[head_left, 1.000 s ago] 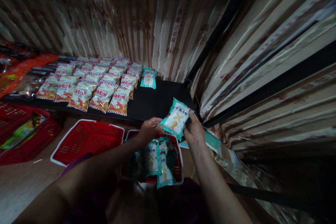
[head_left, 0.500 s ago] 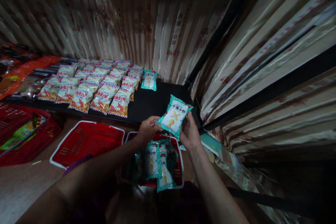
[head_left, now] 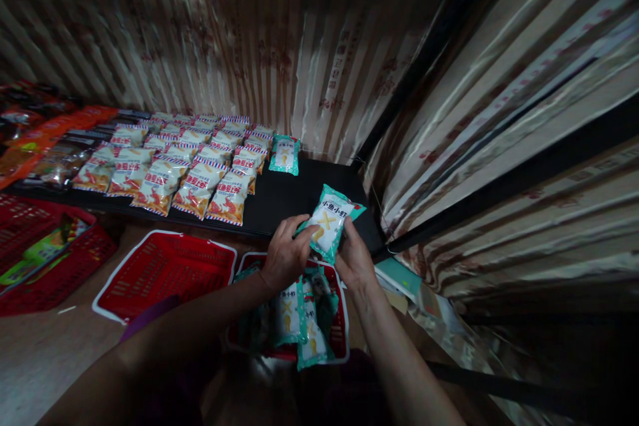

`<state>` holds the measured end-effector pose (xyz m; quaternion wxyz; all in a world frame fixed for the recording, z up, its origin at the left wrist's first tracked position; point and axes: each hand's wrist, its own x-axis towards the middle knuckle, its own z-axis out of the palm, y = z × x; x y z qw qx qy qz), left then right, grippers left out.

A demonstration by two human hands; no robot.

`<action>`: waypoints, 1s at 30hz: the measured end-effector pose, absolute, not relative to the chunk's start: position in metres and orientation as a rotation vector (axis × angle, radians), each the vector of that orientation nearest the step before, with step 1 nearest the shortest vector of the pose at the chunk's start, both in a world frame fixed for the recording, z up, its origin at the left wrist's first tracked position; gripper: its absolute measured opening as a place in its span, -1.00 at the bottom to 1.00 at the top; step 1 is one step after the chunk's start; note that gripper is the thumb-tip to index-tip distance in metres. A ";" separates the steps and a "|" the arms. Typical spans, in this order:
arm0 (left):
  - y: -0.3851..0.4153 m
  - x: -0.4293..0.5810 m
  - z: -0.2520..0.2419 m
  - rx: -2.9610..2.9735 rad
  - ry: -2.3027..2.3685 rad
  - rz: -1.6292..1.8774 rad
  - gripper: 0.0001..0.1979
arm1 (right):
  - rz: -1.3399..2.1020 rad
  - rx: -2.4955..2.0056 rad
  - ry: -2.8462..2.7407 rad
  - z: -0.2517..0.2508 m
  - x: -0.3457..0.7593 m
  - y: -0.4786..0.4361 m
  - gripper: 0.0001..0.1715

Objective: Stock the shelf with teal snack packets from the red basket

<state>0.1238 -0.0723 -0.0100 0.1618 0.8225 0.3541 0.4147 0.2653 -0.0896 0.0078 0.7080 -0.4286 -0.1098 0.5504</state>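
Observation:
Both hands hold one teal and white snack packet [head_left: 329, 221] above a red basket [head_left: 341, 327]. My left hand [head_left: 287, 253] grips its left edge with the fingers curled over the front. My right hand [head_left: 353, 254] pinches its lower right edge. Several more teal packets [head_left: 294, 316] lie in the basket beneath. Another teal packet [head_left: 284, 154] lies alone on the black shelf [head_left: 284, 200], next to rows of orange and white snack bags [head_left: 200, 166].
An empty red basket [head_left: 164, 273] sits on the floor to the left, and another red basket [head_left: 44, 253] holds green packets. Orange bags [head_left: 44, 136] fill the shelf's far left. Striped curtains [head_left: 279, 33] hang behind and to the right.
The held packet came down and slightly left, closer to the basket. My left hand's fingers moved over the packet's front.

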 end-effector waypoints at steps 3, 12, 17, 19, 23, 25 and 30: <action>-0.074 0.125 -0.010 2.278 0.959 1.150 -0.63 | 1.214 -0.961 -0.295 0.011 0.262 -0.092 -0.65; -0.078 0.120 0.005 1.805 0.783 1.131 -0.50 | 1.166 -1.010 -0.527 0.030 0.255 -0.104 -0.50; -0.076 0.121 0.005 1.478 0.677 1.067 -0.36 | 1.035 -1.042 -0.651 0.027 0.249 -0.108 -0.43; -0.073 0.122 0.002 1.359 0.673 1.029 -0.30 | 0.967 -1.069 -0.732 0.024 0.247 -0.111 -0.42; -0.065 0.122 -0.001 1.224 0.710 0.956 -0.22 | 0.855 -1.158 -0.857 0.021 0.245 -0.116 -0.45; -0.063 0.122 -0.001 1.154 0.703 0.909 -0.27 | 0.822 -1.168 -0.852 0.020 0.246 -0.117 -0.47; -0.063 0.120 0.002 0.907 0.599 0.807 -0.39 | 0.772 -1.185 -0.671 0.012 0.256 -0.107 -0.43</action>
